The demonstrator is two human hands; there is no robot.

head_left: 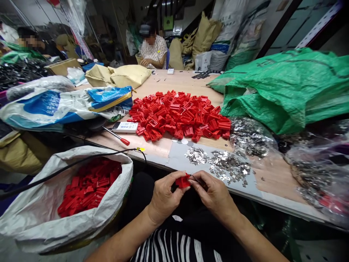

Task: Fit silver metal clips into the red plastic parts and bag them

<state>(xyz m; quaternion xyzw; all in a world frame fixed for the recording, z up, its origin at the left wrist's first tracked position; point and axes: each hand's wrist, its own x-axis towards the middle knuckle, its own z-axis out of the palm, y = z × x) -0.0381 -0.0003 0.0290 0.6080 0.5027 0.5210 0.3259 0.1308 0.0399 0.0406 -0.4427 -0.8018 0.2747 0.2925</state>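
Between the thumb and fingers of my left hand [165,194] is a small red plastic part [182,181], held just off the table's front edge. My right hand [211,191] pinches at its right side; a thin dark piece shows at those fingertips, too small to make out. On a grey sheet beyond my hands lie two spreads of small metal pieces, one smaller [196,155] and one larger [230,167]. A large heap of red plastic parts [180,114] rests on the table behind them.
A white sack [20,225] with red parts inside stands open at my left. A red-handled tool [124,141] lies by a white box [125,127]. Green sack [286,91] and clear bags [255,140] of metal pieces are at right. Across the table sits a person [155,49].
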